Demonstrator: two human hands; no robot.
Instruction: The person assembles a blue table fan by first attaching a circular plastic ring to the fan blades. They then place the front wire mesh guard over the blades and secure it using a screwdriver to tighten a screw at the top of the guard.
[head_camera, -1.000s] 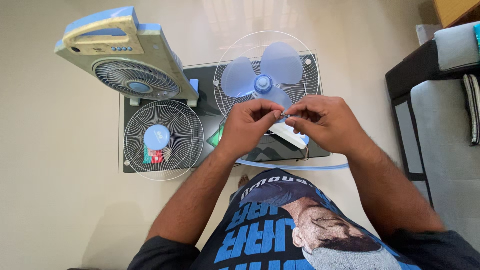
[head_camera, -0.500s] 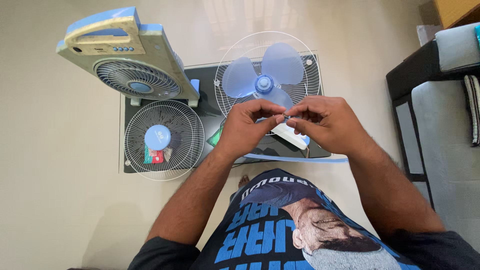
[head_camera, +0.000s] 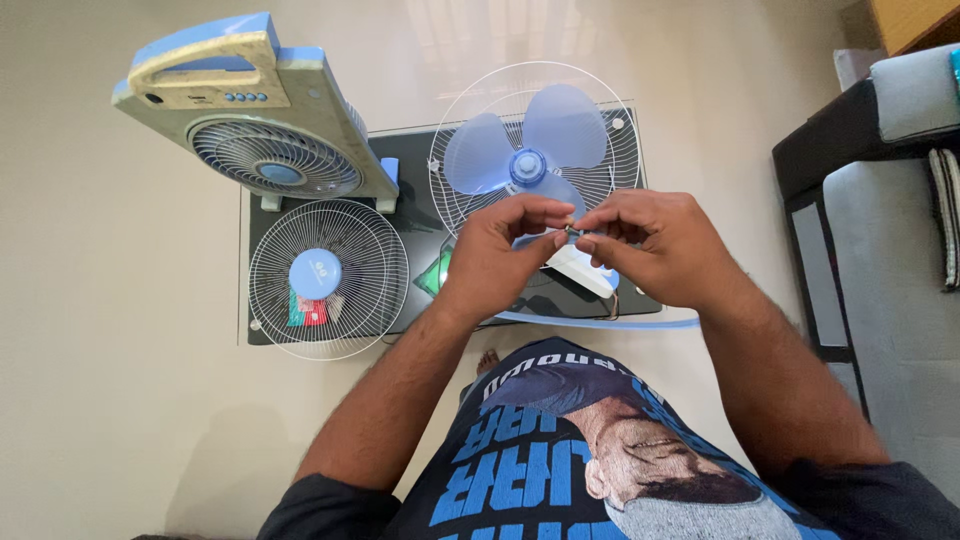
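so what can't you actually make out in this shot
- Small dark part, head view: pinched between the fingers of the left hand and right hand; too small and covered to tell what it is.
- White fan body, head view: mostly hidden under both hands.
- Fan blades, head view: the lowest blade is covered by the fingertips.
- Dark low table, head view: its surface is largely covered by the fans and grille.

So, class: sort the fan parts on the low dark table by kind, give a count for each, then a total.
Box fans with a handle: 1
Loose round wire grilles with a blue centre cap: 1
Blade sets, pale blue, lying in a wire grille: 1
White fan bodies under the hands: 1
Total: 4
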